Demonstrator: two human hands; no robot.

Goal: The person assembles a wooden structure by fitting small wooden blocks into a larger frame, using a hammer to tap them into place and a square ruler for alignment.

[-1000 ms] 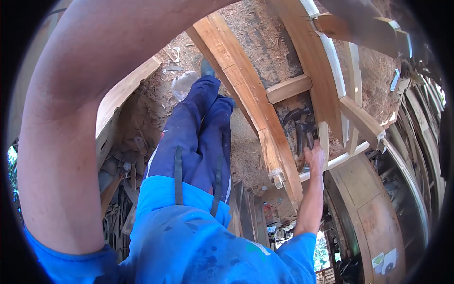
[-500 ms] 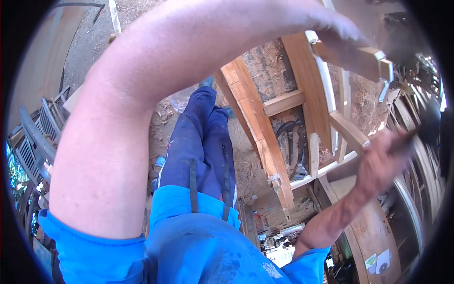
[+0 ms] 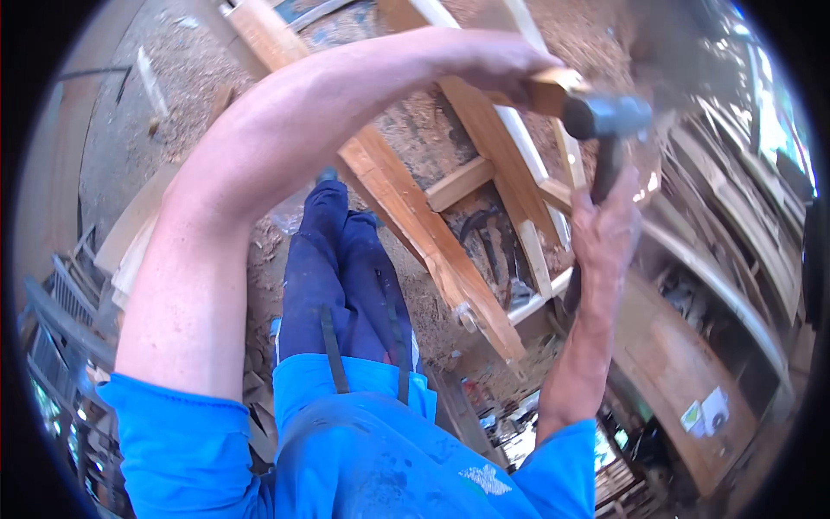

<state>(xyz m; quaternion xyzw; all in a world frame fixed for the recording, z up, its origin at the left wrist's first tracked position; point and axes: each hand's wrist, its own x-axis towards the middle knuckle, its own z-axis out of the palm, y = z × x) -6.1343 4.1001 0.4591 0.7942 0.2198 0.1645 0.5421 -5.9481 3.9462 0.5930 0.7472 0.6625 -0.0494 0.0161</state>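
Note:
My right hand (image 3: pixel 608 227) is closed around the dark handle of a hammer (image 3: pixel 605 117), whose thick metal head is at the end of a wooden block (image 3: pixel 553 89); whether they touch is hard to tell. Stretched out across the view, my left arm ends in my left hand (image 3: pixel 519 71), closed over that block with its fingers partly hidden. Below the block runs a wooden frame with a broad brown board (image 3: pixel 506 173) and a short crosspiece (image 3: pixel 461 183). Beside it lies a long notched beam (image 3: pixel 415 216).
Dark hand tools (image 3: pixel 493 238) lie inside the frame, near the short crosspiece. Long planks (image 3: pixel 735 208) are stacked at the right, above a curved wooden panel (image 3: pixel 670 372). Slatted grey chair-like pieces (image 3: pixel 69 303) stand at the left. Shavings cover the ground.
The hammer has swung leftward to the block's end, and my right hand moved with it. My left hand stays on the block. The whole view has shifted and turned.

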